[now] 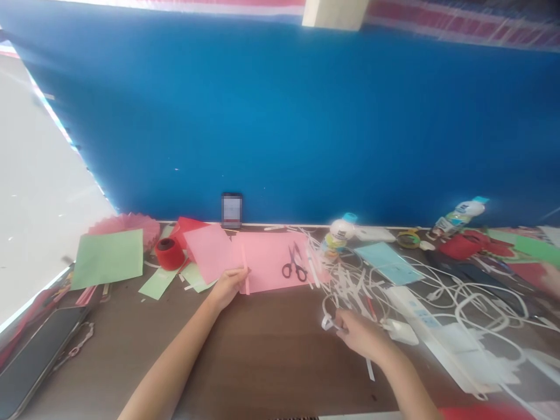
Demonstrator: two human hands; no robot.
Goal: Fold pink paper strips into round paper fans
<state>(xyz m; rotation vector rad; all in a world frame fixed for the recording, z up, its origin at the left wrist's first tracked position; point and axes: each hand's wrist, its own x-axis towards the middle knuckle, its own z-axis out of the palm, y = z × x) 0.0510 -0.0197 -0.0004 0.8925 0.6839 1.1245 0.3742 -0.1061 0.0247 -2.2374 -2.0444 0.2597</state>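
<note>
My right hand (pixel 356 333) curls beside a small white loop (pixel 327 321), too blurred to tell whether I grip it; my left hand (pixel 228 288) pinches a narrow pink paper strip (pixel 247 284) over a large pink paper sheet (pixel 268 259). Dark-handled scissors (pixel 295 263) lie on that sheet; beyond, a dark rectangular device (pixel 231 210) stands against the flat blue wall (pixel 262 116)

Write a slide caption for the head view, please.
Left hand holding a pink strip, scissors lying on pink paper, right hand near white cables.
</note>
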